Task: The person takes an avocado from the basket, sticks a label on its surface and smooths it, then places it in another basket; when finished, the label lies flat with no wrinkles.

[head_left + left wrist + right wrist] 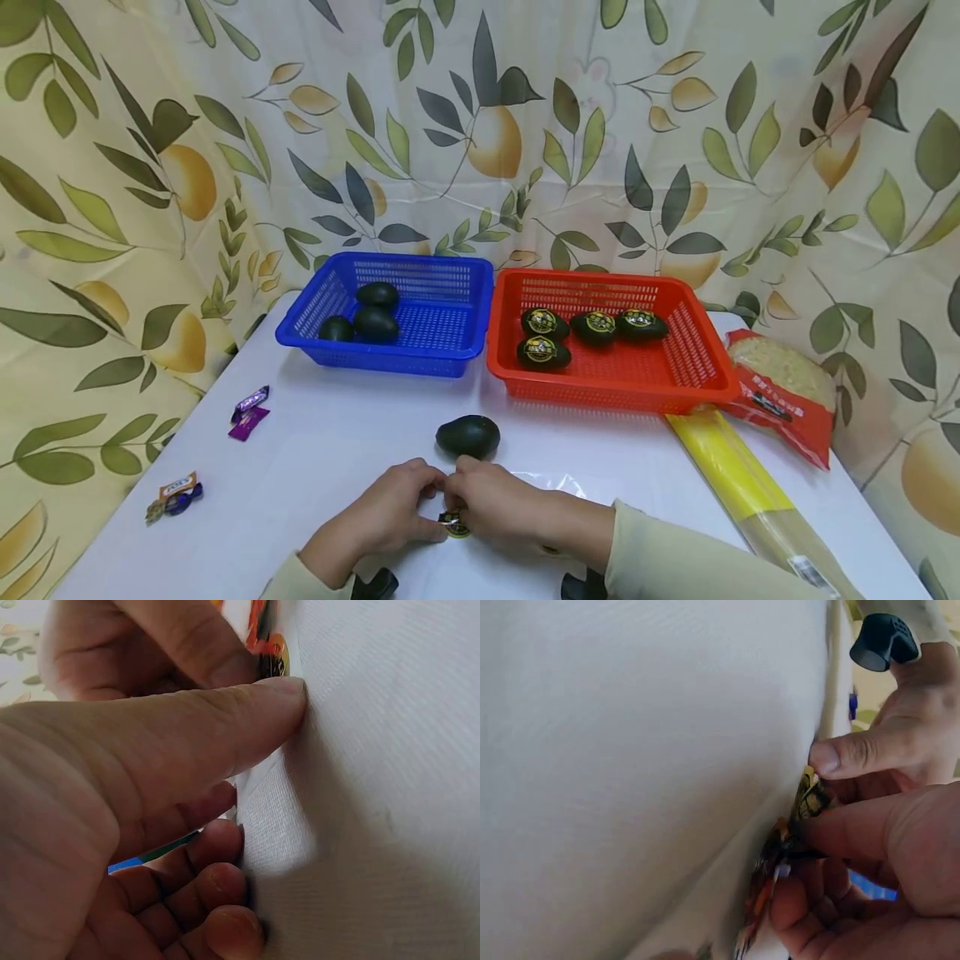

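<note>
A black-and-gold sticker (454, 523) lies at the front of the white table, on what looks like a clear, shiny sheet (558, 482). My right hand (498, 504) pinches at this sticker with thumb and forefinger; its glossy surface shows bent in the right wrist view. With its thumb stretched out, my left hand (397, 508) presses down at the sticker's edge, the other fingers loosely bent against the table (390, 787). Just beyond both hands lies a dark green avocado (468, 437) with no sticker visible. Part of the sheet is hidden under my right forearm.
Behind stand a blue basket (390, 364) with several plain avocados and a red basket (615, 395) with several stickered ones. A red-labelled food bag (783, 392) and a long yellow packet (738, 475) lie right. Wrapped sweets (250, 412) lie left.
</note>
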`<move>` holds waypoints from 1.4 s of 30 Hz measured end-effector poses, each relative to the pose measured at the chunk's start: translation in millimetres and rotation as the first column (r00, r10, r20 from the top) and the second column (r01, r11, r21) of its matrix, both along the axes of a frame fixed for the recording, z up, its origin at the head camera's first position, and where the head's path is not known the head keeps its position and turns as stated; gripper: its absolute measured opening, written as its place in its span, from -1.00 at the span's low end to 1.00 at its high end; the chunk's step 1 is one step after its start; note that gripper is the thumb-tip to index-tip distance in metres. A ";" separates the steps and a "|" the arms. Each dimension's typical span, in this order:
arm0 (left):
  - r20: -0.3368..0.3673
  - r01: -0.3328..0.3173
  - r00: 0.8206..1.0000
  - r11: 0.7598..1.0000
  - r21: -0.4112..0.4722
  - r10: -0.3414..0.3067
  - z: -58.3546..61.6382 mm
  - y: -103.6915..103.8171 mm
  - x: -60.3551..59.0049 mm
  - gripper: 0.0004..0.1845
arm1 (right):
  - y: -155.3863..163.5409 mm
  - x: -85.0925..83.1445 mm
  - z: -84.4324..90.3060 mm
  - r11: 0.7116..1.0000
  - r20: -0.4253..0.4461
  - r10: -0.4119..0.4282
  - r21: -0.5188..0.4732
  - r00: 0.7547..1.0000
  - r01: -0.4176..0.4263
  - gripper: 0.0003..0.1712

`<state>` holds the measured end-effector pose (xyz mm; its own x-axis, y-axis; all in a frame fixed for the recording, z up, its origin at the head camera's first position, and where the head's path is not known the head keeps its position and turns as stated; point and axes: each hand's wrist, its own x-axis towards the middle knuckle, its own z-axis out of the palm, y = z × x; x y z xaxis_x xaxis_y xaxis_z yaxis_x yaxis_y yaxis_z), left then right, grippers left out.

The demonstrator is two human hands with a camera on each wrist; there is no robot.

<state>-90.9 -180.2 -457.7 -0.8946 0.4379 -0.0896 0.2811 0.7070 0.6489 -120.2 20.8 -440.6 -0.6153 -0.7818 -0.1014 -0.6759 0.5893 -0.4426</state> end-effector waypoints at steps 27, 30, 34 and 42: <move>0.056 -0.220 0.975 0.884 0.413 0.216 20.5 16.0 10.6 -0.80 | 36.9 -4.0 36.5 0.863 0.303 -0.130 -0.433 0.944 0.258 -0.70; 0.054 -0.246 0.967 0.872 0.423 0.247 26.1 17.2 7.2 -0.78 | 39.7 -6.4 37.5 0.843 0.279 -0.181 -0.450 0.943 0.294 -0.70; 0.047 -0.272 0.960 0.874 0.403 0.277 35.9 18.6 -2.4 -0.76 | 43.3 -14.8 38.9 0.812 0.239 -0.248 -0.477 0.939 0.336 -0.76; -0.048 -0.325 0.933 0.893 0.312 0.357 38.3 28.3 -25.9 -0.81 | 38.4 -32.8 36.1 0.776 0.212 -0.384 -0.453 0.899 0.439 -0.76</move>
<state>-116.7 -151.9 -419.3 -0.9908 0.0964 0.0947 0.1324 0.5529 0.8227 -153.0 59.2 -404.5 -0.8968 -0.4210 0.1362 -0.3530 0.4952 -0.7938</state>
